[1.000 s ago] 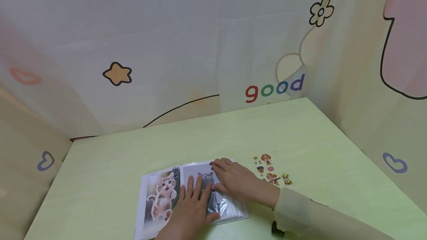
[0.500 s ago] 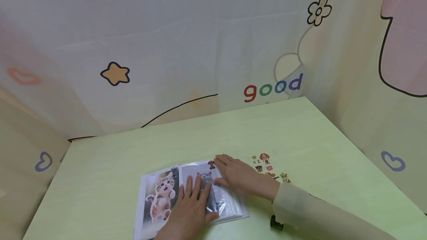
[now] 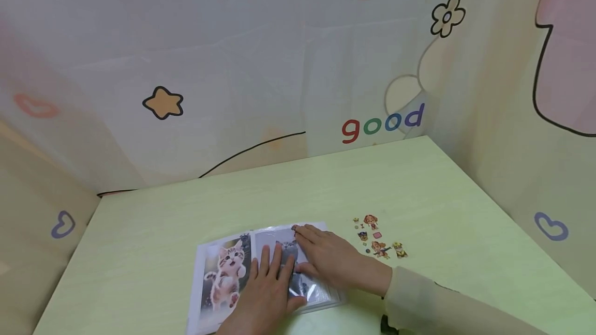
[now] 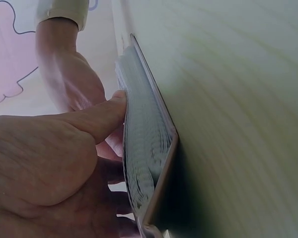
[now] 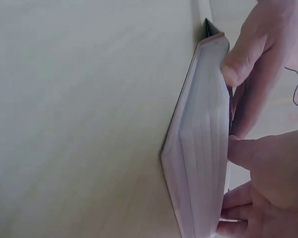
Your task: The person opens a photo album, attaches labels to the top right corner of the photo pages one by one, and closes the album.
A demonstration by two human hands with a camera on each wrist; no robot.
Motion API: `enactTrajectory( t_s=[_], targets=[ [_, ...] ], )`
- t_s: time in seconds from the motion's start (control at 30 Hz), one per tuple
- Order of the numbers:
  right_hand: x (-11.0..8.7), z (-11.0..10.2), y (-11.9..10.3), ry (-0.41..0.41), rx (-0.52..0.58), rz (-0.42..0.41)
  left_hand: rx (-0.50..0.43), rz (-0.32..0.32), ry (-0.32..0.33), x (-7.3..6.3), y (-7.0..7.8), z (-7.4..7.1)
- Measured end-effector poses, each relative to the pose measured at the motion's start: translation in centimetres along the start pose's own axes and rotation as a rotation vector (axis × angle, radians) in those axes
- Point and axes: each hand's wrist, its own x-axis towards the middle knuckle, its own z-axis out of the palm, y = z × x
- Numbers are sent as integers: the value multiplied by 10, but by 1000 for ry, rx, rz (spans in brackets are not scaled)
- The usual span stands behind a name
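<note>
A photo album (image 3: 197, 286) lies spread on the table, with a kitten photo (image 3: 229, 273) on its left page. On the right page, under a glossy clear sleeve, is a grey cat photo (image 3: 287, 248), partly covered by both hands. My left hand (image 3: 267, 293) rests flat on that page with its fingers spread. Near the page's top right corner, the straight fingertips of my right hand (image 3: 332, 260) press on a small brown-and-red sticker (image 3: 294, 228), mostly hidden. From the side, the left wrist view shows the album's thick stack of pages (image 4: 141, 124) below the hands.
Several cartoon dog stickers (image 3: 379, 248) lie on the table to the right of the album. A small black object (image 3: 387, 325) shows partly beneath the right sleeve (image 3: 414, 286). Printed cloth walls (image 3: 242, 87) enclose the table's back and sides.
My right fingertips shifted slightly right, uncovering the small sticker, then came back over it. My left hand stayed in place on the page.
</note>
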Motion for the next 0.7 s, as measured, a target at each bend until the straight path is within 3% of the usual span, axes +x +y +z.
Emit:
enactTrajectory(
  t_s=[0.37,0.7],
  targets=[
    [9,-1,4,-11,-58,70,-10,4,13,-1,0,0],
    [13,0,12,49,14,82,-8,-8,4,0,0,0]
  ],
)
